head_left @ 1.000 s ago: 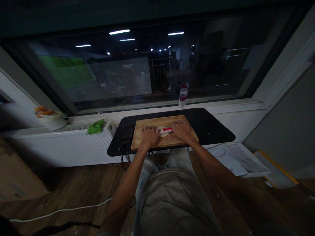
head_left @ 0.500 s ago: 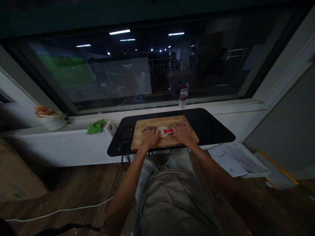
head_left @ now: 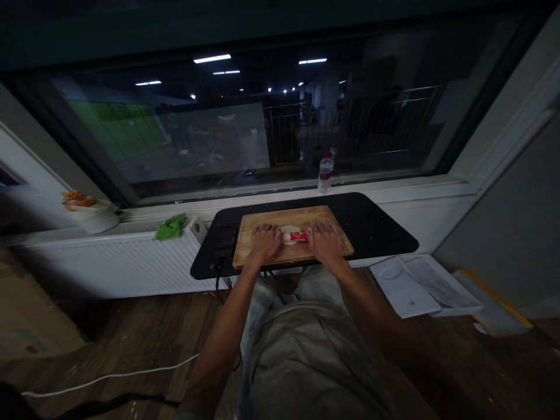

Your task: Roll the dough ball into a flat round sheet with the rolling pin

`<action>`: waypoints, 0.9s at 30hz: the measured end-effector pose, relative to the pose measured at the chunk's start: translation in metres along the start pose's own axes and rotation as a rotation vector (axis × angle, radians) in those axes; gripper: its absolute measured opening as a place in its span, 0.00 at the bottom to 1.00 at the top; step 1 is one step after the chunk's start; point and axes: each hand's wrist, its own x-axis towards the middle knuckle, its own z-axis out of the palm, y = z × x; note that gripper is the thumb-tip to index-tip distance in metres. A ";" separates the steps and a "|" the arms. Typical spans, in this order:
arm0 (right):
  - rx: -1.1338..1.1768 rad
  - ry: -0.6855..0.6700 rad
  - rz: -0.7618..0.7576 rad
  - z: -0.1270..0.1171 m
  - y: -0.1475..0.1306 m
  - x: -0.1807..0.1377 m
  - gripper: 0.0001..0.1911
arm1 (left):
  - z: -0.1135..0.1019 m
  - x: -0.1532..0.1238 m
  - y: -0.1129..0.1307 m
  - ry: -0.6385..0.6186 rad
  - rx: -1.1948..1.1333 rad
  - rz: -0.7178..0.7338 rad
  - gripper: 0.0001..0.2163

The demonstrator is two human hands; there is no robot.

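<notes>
A wooden cutting board (head_left: 258, 220) lies on a small black table (head_left: 376, 224). On the board rests a pale flat round of dough (head_left: 289, 230). Across its near side lies a red and white cylinder (head_left: 296, 237), like a roller. My left hand (head_left: 264, 243) is curled over the cylinder's left end. At the right end, my right hand (head_left: 325, 241) presses down with its fingers laid forward. Both ends of the cylinder are hidden under my hands.
A plastic water bottle (head_left: 325, 172) stands on the window sill behind the table. A green cloth (head_left: 170, 226) lies on the white radiator, with a white tub (head_left: 91, 214) further left. Papers (head_left: 420, 284) lie on the floor at right, a white cable (head_left: 109, 376) at left.
Both hands and the cylinder have drawn slightly back toward me over the dough. More of the dough shows beyond the cylinder.
</notes>
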 end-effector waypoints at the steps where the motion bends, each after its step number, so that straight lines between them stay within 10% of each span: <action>1: 0.001 0.009 0.001 0.001 0.000 -0.002 0.30 | 0.000 0.000 0.000 -0.005 -0.002 -0.006 0.23; 14: 0.011 -0.029 -0.007 -0.008 -0.004 -0.020 0.31 | 0.007 0.007 -0.002 0.041 -0.070 -0.035 0.24; 20: 0.052 -0.158 -0.236 -0.014 0.017 -0.010 0.26 | 0.012 0.014 -0.006 0.125 -0.203 -0.038 0.25; 27: 0.080 -0.206 -0.068 -0.020 0.039 0.019 0.22 | 0.002 0.012 -0.004 0.475 -0.449 -0.300 0.25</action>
